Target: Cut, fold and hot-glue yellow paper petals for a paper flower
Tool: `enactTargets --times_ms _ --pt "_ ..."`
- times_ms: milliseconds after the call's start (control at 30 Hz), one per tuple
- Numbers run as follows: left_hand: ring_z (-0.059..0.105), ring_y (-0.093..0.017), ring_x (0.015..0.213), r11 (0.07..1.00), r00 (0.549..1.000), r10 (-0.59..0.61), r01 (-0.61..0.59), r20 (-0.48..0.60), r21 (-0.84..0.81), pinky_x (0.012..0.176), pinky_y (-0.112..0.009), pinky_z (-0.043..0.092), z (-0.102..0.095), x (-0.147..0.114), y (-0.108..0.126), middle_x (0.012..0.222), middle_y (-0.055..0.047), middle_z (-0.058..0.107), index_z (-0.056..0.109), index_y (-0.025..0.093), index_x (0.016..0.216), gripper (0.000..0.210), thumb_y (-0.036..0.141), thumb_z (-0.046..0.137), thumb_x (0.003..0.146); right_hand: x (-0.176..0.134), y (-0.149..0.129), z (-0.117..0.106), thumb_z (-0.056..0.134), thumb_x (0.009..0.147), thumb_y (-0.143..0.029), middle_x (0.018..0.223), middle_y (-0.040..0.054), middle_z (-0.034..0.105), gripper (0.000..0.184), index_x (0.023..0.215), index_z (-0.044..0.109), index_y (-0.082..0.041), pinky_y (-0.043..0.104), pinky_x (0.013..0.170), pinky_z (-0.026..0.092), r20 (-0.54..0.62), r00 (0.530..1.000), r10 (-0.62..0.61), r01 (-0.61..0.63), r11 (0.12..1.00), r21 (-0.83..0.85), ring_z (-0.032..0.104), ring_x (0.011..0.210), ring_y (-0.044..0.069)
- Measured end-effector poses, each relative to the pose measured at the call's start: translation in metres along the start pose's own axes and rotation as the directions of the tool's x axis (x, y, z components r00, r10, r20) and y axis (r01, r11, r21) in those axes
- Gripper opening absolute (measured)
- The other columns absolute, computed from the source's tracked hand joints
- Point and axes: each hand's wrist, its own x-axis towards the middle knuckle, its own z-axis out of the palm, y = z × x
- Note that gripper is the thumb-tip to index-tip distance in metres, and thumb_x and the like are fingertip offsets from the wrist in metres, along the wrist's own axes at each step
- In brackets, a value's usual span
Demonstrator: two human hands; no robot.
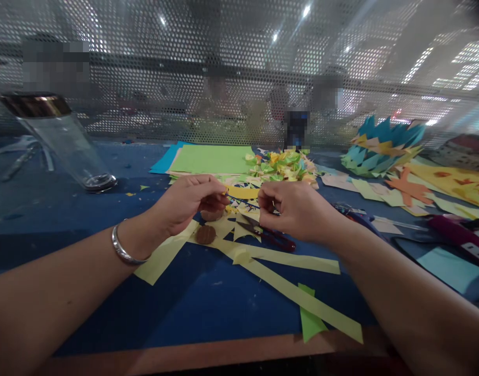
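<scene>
Strip of bright yellow paper (242, 193), in the head view, spans the gap between the two hands. The left hand (187, 202) has its grip narrow, thumb and fingertips pinching the strip's near-side end; the right hand (298, 210) has its fingers curled in on the opposite end, its exact hold partly hidden behind the knuckles. A silver metal bangle (124, 246) circles the left wrist.

Below the right grip, scissors with dark blades and dark red handles (279, 241) lie on the blue counter (145, 318). Below the left grip sits a brown round disc (205, 235). Long pale yellow paper strips (310, 302) run from under the grips toward the near edge, one crossing a bright green paper scrap (310, 326).

Just beyond the two grips are a light green paper sheet (216, 158) on a stack, a blue paper sheet (163, 166) showing at its left side, and a heap of crumpled green and yellow paper pieces (286, 164). Well left of the left grip, a clear bottle with a bronze cap (73, 146) appears tilted. Well right of the right grip are a blue, orange and green zigzag-edged paper ring (384, 149), an orange spiky paper cutout (409, 187), a purple hand tool (454, 235) and a light blue paper square (451, 269).
</scene>
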Motion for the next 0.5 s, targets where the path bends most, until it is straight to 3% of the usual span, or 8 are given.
enactTargets --times_ms 100,500 --pt "0.062 -0.015 0.062 0.999 0.999 -0.035 0.035 -0.006 0.029 0.062 -0.028 0.047 0.0004 0.0002 0.0009 0.067 -0.005 0.07 0.07 0.018 0.061 0.019 0.028 0.072 0.078 -0.0003 0.0004 0.0001 0.057 0.074 -0.021 0.068 -0.0019 0.058 0.004 0.073 0.054 -0.02 0.027 0.057 0.026 0.009 1.0 -0.018 0.018 1.0 -0.026 0.045 0.06 0.012" --pt "0.057 -0.013 0.057 0.943 0.963 -0.268 0.267 0.024 -0.198 0.054 -0.027 0.045 -0.0015 0.004 -0.0002 0.063 -0.003 0.066 0.062 0.018 0.056 0.02 0.022 0.072 0.073 -0.0026 -0.002 0.0 0.057 0.075 -0.022 0.069 -0.0022 0.057 0.004 0.075 0.053 -0.02 0.026 0.055 0.025 -0.003 0.998 -0.055 0.054 0.997 -0.055 0.044 0.06 0.011"
